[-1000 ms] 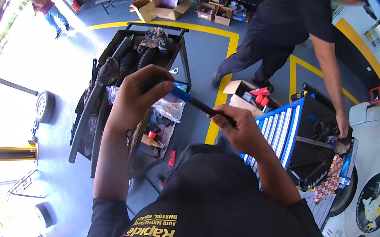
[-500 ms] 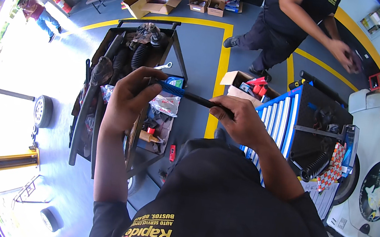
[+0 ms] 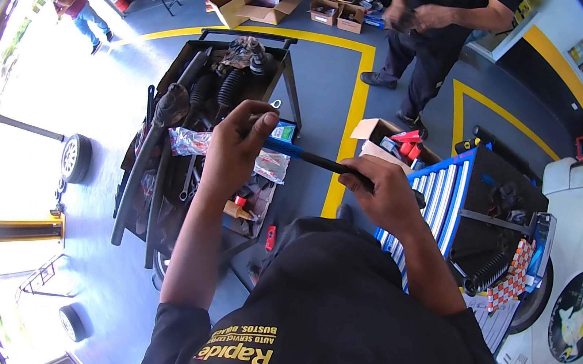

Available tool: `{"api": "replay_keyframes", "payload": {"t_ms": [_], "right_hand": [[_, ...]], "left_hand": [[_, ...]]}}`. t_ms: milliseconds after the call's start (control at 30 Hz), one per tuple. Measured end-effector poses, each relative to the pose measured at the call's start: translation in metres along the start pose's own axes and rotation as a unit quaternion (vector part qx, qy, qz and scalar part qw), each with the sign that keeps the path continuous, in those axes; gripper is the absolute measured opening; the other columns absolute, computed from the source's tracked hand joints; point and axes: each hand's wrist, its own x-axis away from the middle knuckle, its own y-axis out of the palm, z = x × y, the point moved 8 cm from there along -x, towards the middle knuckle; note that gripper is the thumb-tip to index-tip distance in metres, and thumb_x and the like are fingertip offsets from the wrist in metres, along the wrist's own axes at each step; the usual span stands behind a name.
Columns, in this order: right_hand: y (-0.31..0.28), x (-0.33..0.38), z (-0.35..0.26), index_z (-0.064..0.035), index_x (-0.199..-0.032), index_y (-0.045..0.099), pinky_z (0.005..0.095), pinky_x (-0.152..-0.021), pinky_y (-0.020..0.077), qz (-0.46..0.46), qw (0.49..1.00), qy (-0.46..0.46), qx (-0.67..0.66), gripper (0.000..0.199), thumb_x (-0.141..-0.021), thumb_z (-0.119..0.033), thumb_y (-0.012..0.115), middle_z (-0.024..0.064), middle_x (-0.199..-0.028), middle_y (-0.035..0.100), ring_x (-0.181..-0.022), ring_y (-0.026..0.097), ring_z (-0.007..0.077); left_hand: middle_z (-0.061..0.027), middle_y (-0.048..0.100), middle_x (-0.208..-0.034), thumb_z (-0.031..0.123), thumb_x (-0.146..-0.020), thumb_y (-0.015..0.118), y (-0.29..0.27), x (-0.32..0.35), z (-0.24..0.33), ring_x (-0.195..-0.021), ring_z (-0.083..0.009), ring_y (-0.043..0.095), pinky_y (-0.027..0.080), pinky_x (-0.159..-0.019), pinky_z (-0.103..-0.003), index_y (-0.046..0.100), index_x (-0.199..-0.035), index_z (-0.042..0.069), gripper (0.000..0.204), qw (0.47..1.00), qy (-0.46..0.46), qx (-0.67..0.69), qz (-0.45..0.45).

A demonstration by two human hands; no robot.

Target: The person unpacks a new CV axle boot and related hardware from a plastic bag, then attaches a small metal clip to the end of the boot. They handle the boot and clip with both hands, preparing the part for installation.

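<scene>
The right hand (image 3: 387, 197) grips the dark part of a blue-and-black stick (image 3: 325, 163), and the left hand (image 3: 236, 142) curls its fingers by the blue end (image 3: 285, 149), but I can't tell if they squeeze it. The stick is near, between the cart (image 3: 277, 70) on the left and the blue drawers (image 3: 443, 202) on the right; keeping it steady should help. Yellow letters (image 3: 240, 356) are upside down on the dark shirt (image 3: 376, 318)

Black short-sleeved shirt (image 3: 376, 318) with yellow lettering (image 3: 239, 355)
</scene>
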Motion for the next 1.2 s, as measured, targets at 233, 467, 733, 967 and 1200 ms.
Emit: {"api": "replay_keyframes", "payload": {"t_ms": [233, 467, 733, 967, 1200], "right_hand": [[-0.003, -0.006, 0.001, 0.0015, -0.113, 0.073, 0.0372, -0.071, 0.0539, 0.008, 1.0, -0.003, -0.018, 0.026, -0.098, -0.02, 0.075, 0.0145, -0.094, 0.074, -0.079, 0.071, 0.0277], [0.003, -0.01, 0.001, 0.0018, -0.115, 0.074, 0.0362, -0.071, 0.0551, -0.018, 0.999, 0.003, 0.028, 0.029, -0.098, -0.022, 0.076, 0.0144, -0.095, 0.075, -0.081, 0.072, 0.026], [0.003, -0.012, -0.006, 0.0034, -0.116, 0.074, 0.0344, -0.071, 0.0559, -0.03, 0.999, -0.007, 0.041, 0.031, -0.099, -0.023, 0.075, 0.0157, -0.097, 0.075, -0.081, 0.073, 0.0247], [0.007, -0.013, -0.011, 0.0045, -0.116, 0.074, 0.035, -0.071, 0.0563, -0.056, 0.998, -0.021, 0.025, 0.031, -0.099, -0.022, 0.075, 0.0169, -0.097, 0.075, -0.082, 0.073, 0.0259], [0.008, -0.01, -0.017, 0.0037, -0.114, 0.074, 0.0367, -0.072, 0.0547, -0.062, 0.996, -0.04, 0.043, 0.027, -0.098, -0.018, 0.075, 0.0164, -0.097, 0.074, -0.081, 0.071, 0.0274]], "left_hand": [[-0.0033, 0.069, -0.093, 0.019, -0.106, 0.065, -0.002, 0.016, -0.014, -0.08, -0.0076, 0.054, 0.045, -0.073, -0.025, 0.063, -0.13, -0.001, 0.032, 0.982, -0.065, 0.135, -0.116], [-0.0051, 0.069, -0.09, 0.026, -0.103, 0.07, -0.008, 0.011, -0.032, -0.083, -0.0095, 0.06, 0.049, -0.078, -0.027, 0.065, -0.119, -0.001, 0.031, 0.996, -0.058, 0.059, -0.027], [-0.009, 0.072, -0.1, 0.027, -0.105, 0.07, -0.009, 0.023, -0.019, -0.097, -0.0126, 0.065, 0.052, -0.088, -0.03, 0.067, -0.123, 0.003, 0.03, 0.992, 0.003, 0.124, -0.034], [-0.0039, 0.069, -0.093, 0.028, -0.106, 0.067, -0.032, 0.027, -0.051, -0.079, -0.0104, 0.062, 0.049, -0.073, -0.027, 0.069, -0.111, -0.001, 0.029, 0.988, -0.068, 0.13, 0.052], [-0.0011, 0.059, -0.093, 0.044, -0.104, 0.064, -0.009, 0.051, -0.062, -0.068, -0.005, 0.045, 0.033, -0.058, -0.022, 0.061, -0.131, 0.002, 0.05, 0.914, -0.119, 0.379, -0.082]]}}
